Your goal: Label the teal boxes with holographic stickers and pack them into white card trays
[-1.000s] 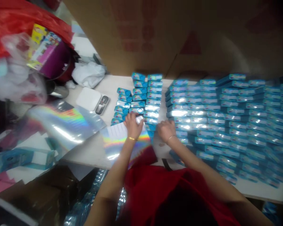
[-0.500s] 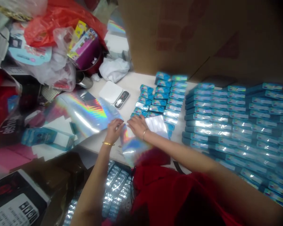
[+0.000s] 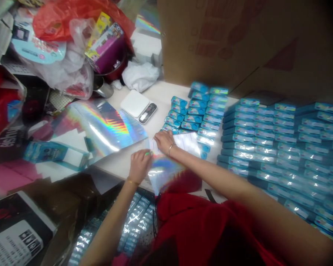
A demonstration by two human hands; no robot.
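A shiny holographic sheet [image 3: 169, 173] lies on the white table in front of my body, with a paler sheet [image 3: 187, 142] at its upper part. My left hand [image 3: 141, 164] is closed at the left edge of the holographic sheet, a small green spot showing at its fingertips; what it pinches is too small to name. Bent fingers of my right hand [image 3: 164, 142] press together on the sheet's upper left part, and what they hold is hidden. A larger holographic sheet [image 3: 108, 129] spreads to the left.
A white scale [image 3: 138, 106] sits beyond my hands. Rows of blue boxes [image 3: 194, 111] and larger stacks [image 3: 266, 140] fill the right. A big cardboard box [image 3: 211, 44] stands behind. Plastic bags [image 3: 72, 70] and an opened blue carton [image 3: 55, 153] crowd the left.
My left hand has moved down and towards me, away from my right fingertips. My right hand has shifted slightly up the sheet. The view has moved a little.
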